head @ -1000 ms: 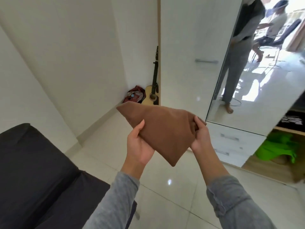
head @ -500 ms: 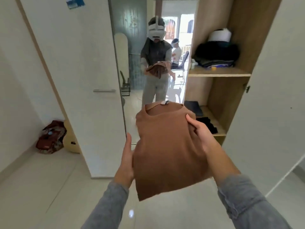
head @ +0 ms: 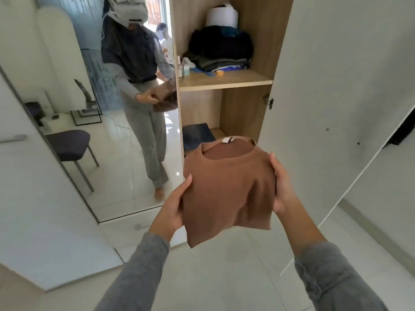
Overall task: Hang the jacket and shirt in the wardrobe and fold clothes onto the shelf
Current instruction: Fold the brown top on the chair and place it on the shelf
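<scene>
Wardrobe (head: 258,41) open, its door (head: 336,108) swung to the right; mirror panel (head: 112,153) at left; upper shelf (head: 224,84) carries a pile of dark clothes (head: 222,50) toward its back edge; blue garment (head: 196,136) lies at the left edge of the lower shelf (head: 216,133); folded brown top (head: 226,191) held in the air before the lower compartment, collar toward it; left grip (head: 173,209) clamped on its left edge, right grip (head: 281,187) clamped on its right edge; white label (head: 228,139) at collar.
</scene>
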`<action>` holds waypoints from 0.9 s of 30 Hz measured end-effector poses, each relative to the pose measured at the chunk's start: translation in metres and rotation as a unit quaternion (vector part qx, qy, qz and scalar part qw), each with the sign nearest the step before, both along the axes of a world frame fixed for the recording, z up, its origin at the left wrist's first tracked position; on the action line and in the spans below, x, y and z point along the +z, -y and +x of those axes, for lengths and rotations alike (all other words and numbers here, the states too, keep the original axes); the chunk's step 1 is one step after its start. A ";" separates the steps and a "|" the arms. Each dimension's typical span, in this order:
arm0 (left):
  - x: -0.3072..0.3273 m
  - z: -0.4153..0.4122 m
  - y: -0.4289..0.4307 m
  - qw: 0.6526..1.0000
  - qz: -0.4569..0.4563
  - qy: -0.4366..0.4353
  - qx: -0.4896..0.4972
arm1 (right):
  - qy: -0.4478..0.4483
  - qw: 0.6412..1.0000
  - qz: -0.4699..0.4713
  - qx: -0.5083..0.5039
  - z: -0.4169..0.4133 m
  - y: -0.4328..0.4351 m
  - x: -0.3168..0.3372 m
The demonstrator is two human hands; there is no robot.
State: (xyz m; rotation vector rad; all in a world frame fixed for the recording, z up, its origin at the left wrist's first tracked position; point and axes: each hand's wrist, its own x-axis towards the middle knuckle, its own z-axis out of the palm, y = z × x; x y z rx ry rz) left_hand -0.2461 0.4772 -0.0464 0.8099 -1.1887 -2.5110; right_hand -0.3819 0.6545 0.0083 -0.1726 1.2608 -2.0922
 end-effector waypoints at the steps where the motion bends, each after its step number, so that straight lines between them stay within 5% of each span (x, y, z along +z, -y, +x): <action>1: -0.006 -0.016 0.009 0.999 -0.004 0.016 -0.029 | 0.003 1.000 0.029 0.000 -0.012 0.010 -0.005; 5: -0.036 -0.082 0.053 0.993 -0.004 0.082 -0.084 | 0.024 0.990 0.139 -0.015 -0.067 0.049 -0.026; 10: -0.071 -0.160 0.109 0.989 -0.011 0.139 -0.056 | 0.072 0.985 0.141 -0.064 -0.131 0.088 -0.056; 20: -0.089 -0.271 0.143 0.990 -0.027 0.078 -0.119 | 0.126 0.979 0.153 0.050 -0.246 0.129 -0.096; 27: -0.124 -0.336 0.158 0.993 -0.042 0.068 -0.084 | 0.117 0.993 0.021 0.026 -0.336 0.156 -0.106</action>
